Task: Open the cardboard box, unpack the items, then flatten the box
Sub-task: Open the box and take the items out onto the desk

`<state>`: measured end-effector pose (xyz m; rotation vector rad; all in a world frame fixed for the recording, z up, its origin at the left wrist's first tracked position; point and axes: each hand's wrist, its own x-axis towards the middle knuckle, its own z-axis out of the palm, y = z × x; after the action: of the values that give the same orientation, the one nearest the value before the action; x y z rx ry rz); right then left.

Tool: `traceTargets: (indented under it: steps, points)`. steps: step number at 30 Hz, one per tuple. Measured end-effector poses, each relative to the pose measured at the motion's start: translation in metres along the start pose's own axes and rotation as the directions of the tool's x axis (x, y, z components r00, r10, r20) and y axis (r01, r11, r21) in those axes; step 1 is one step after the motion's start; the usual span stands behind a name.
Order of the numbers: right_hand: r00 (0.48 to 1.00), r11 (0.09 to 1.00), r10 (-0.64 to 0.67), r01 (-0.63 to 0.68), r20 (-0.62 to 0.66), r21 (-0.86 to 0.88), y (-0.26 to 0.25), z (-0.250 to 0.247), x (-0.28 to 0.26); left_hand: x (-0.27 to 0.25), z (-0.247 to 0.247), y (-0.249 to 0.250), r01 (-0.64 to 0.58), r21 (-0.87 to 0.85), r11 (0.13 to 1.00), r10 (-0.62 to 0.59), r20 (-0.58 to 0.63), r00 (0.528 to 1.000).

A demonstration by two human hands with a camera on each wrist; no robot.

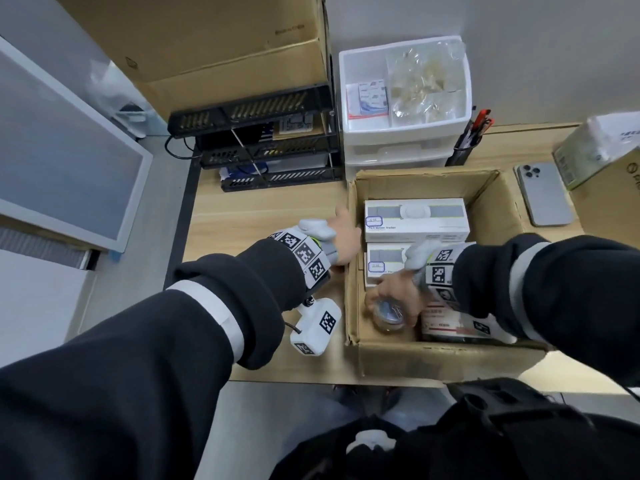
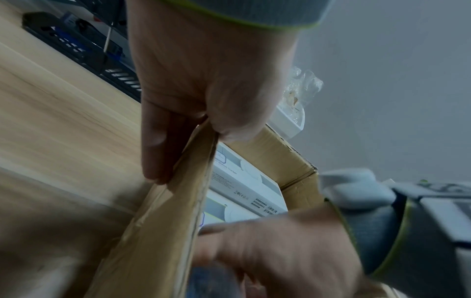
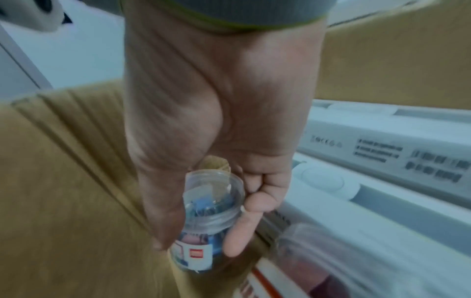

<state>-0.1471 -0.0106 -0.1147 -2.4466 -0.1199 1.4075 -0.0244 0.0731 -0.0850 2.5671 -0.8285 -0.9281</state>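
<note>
An open cardboard box (image 1: 353, 306) stands on the wooden desk. Inside lie two white tracker boxes (image 1: 415, 220), a small clear plastic jar (image 1: 389, 315) of blue clips, and a larger clear jar (image 1: 446, 327) with a red-and-white label. My left hand (image 1: 344, 237) pinches the box's left wall (image 2: 193, 181) near the top edge, thumb inside and fingers outside. My right hand (image 1: 391, 299) reaches into the near left corner and grips the small jar (image 3: 203, 217) around its lid and neck. The larger jar (image 3: 331, 262) lies just to its right.
Behind the box stand a white drawer unit (image 1: 401, 109), a black paper tray rack (image 1: 263, 140) and a pen cup (image 1: 464, 147). A phone (image 1: 543, 195) lies to the right, beside another cardboard box (image 1: 609, 188). A monitor (image 1: 52, 150) stands at the left.
</note>
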Motion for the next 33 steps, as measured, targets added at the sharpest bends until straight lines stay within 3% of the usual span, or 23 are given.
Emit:
traceTargets:
  steps: [2,4,7,10,13,17,19,22,25,27,30,33]
  points:
    - [0.999,0.997,0.02,-0.017,-0.038,0.077,0.006,-0.009,-0.011,-0.002,-0.005,0.006,0.013,0.062,0.998,-0.014,0.014,1.0]
    - [0.996,0.984,0.048,-0.034,-0.076,0.173,0.01,-0.021,-0.026,-0.003,-0.014,0.016,0.003,0.202,0.979,0.007,-0.051,0.999]
    - [0.987,0.949,0.141,-0.111,-0.082,0.297,0.017,-0.037,-0.058,-0.009,-0.029,0.038,-0.164,0.408,0.898,0.224,-0.104,0.969]
    - [0.926,0.874,0.376,-0.344,-0.029,0.344,0.028,-0.046,-0.078,-0.018,-0.021,0.062,-0.351,0.512,0.784,0.312,0.165,0.936]
    - [0.841,0.765,0.533,-0.525,0.092,0.372,0.036,-0.044,-0.09,-0.019,0.005,0.074,-0.38,0.491,0.784,0.193,0.389,0.901]
    - [0.877,0.656,0.472,-0.415,0.085,0.631,0.055,-0.019,-0.113,-0.017,0.034,0.087,-0.418,0.496,0.761,0.148,0.494,0.857]
    - [0.887,0.523,0.45,-0.358,0.107,0.774,0.058,-0.009,-0.115,-0.021,0.049,0.093,-0.442,0.478,0.759,0.172,0.508,0.844]
    - [0.905,0.417,0.414,-0.282,0.096,0.864,0.061,-0.004,-0.097,-0.022,0.069,0.094,-0.312,0.409,0.858,0.065,0.515,0.855]
    - [0.92,0.363,0.389,-0.203,0.051,0.91,0.067,-0.001,-0.084,-0.02,0.076,0.095,-0.119,0.252,0.96,-0.068,0.628,0.776]
    - [0.906,0.273,0.42,-0.189,0.06,0.943,0.069,0.0,-0.083,-0.016,0.079,0.094,-0.053,0.21,0.976,-0.099,0.652,0.752]
    - [0.913,0.243,0.405,-0.161,0.051,0.957,0.066,0.0,-0.085,-0.013,0.083,0.091,-0.011,0.17,0.985,-0.1,0.63,0.77]
    - [0.892,0.098,0.446,-0.13,0.073,0.987,0.064,0.004,-0.078,-0.01,0.084,0.086,0.045,0.159,0.986,-0.136,0.632,0.763]
